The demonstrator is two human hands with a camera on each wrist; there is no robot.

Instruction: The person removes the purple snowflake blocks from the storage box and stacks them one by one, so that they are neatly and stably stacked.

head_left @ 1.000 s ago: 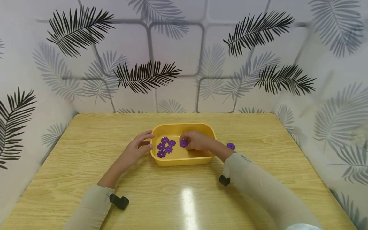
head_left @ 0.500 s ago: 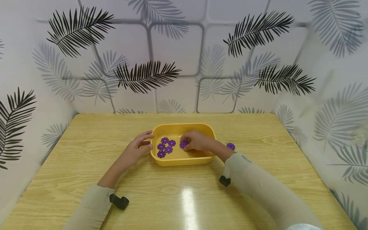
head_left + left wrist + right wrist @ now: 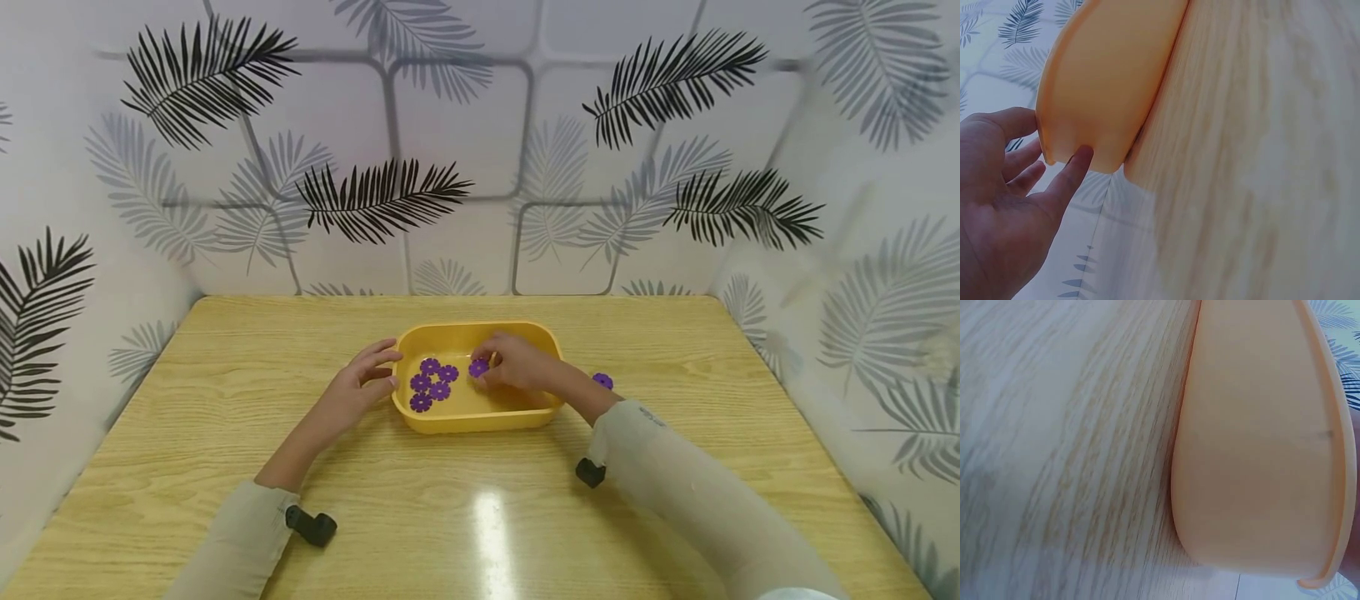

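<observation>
A yellow plastic basin (image 3: 480,423) stands on the table with several purple notched interlocking discs (image 3: 439,390) lying in its left half. My right hand (image 3: 517,364) reaches inside and pinches another purple disc (image 3: 478,367) between thumb and fingertips, just right of that cluster. My left hand (image 3: 352,385) is at the basin's left end. In the left wrist view, its thumb (image 3: 1079,159) rests on the outer end wall and its index finger touches the rim. The right wrist view shows mostly the basin's outer wall (image 3: 1260,444), which hides the right hand's fingers.
A single purple disc (image 3: 602,381) lies on the wooden table (image 3: 405,517) right of the basin, partly behind the right forearm. A wall with a leaf pattern (image 3: 465,125) rises behind the table's far edge.
My right hand has shifted slightly up and right inside the basin, and the disc it pinches has moved a little away from me. The left hand and the basin stay put.
</observation>
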